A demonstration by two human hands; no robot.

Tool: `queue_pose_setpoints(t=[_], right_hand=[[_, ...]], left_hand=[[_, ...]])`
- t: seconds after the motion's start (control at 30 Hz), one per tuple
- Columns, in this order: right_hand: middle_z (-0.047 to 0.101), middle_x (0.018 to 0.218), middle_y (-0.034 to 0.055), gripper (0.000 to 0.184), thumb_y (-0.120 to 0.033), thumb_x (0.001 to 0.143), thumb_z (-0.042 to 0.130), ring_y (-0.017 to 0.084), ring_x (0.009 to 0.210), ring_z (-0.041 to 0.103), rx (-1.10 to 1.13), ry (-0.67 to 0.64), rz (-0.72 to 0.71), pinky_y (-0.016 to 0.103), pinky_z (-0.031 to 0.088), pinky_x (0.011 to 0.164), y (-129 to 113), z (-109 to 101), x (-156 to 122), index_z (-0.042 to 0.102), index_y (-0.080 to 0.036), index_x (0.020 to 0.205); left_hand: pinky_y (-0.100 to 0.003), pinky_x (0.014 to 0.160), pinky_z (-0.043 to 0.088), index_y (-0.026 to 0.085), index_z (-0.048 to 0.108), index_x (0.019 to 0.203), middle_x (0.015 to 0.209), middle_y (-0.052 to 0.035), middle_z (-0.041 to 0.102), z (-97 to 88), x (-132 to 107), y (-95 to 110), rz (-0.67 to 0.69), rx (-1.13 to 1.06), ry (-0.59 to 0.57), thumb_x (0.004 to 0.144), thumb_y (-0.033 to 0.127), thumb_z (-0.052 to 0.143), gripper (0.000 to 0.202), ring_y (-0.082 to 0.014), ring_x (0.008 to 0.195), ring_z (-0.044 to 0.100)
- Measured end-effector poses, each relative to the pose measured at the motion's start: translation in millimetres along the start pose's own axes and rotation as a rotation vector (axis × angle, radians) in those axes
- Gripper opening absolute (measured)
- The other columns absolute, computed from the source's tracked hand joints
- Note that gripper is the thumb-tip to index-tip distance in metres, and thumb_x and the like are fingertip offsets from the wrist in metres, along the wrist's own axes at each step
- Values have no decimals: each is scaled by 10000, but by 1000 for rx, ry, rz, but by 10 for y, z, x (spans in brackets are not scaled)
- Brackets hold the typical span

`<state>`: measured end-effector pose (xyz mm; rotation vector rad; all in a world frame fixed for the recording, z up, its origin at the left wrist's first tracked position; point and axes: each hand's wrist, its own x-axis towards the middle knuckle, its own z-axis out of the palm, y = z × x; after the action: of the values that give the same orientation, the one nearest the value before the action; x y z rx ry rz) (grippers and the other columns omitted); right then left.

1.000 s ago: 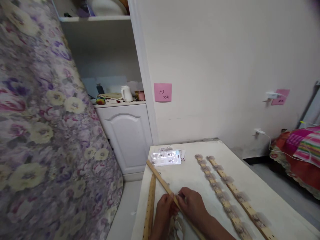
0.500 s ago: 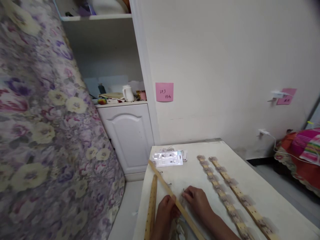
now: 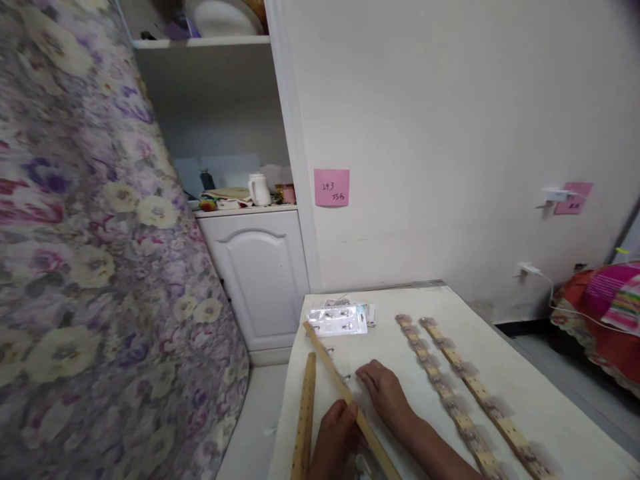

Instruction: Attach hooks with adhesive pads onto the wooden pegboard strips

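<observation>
My left hand (image 3: 336,435) is closed around a narrow wooden strip (image 3: 327,365), which slants across the near left part of the table. Small metal hooks (image 3: 346,378) stick out from the strip's right side. Just right of the strip is my right hand (image 3: 384,392), its thumb and fingertips pressed together close to one of these hooks. Whatever the fingertips hold, if anything, is hidden. To the left lies another wooden strip (image 3: 304,417) with a row of holes. Below my left hand, some clear packaging (image 3: 361,465) is partly covered.
Two long wooden strips with clear pieces and metal fittings, one inner (image 3: 440,385) and one outer (image 3: 481,393), lie on the right of the white table (image 3: 373,347). Clear blister packs (image 3: 345,320) rest at its far left corner. A floral curtain (image 3: 115,267) hangs left.
My right hand has shifted slightly left and away from me, nearer the strip's hook. The small metal piece seen at its fingertips before is no longer visible. My left hand keeps its hold.
</observation>
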<state>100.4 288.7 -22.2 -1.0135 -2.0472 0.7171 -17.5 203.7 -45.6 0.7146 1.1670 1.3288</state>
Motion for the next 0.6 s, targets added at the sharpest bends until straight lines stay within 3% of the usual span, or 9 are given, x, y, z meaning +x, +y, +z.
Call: queue_pose_setpoints(t=[0.13,0.37,0.6], right_hand=[[633,877,51,233,-170,815,427,170,799,599,95,47,0,267,444,746,-6,104,81,639,-190,908],[610,717,-2,177,-107,751,458,127,662,574,76,-85,-25,211,407,634,-90,51,164,614,-189,729],[582,733,5,173,-134,821,394,115,612,547,-55,-50,-39,205,386,589,-200,0,30,546,-190,761]], left_hand=[[-225,469,305,185,482,716,528,52,496,11,-19,11,-27,-60,-25,692,542,623,385,-89,457,462],[-219,463,291,194,464,704,551,56,477,36,-53,43,-59,-146,-47,638,556,661,418,-83,468,450],[-224,431,275,209,438,606,462,68,456,-18,-6,-64,-81,42,76,546,631,675,488,-82,394,424]])
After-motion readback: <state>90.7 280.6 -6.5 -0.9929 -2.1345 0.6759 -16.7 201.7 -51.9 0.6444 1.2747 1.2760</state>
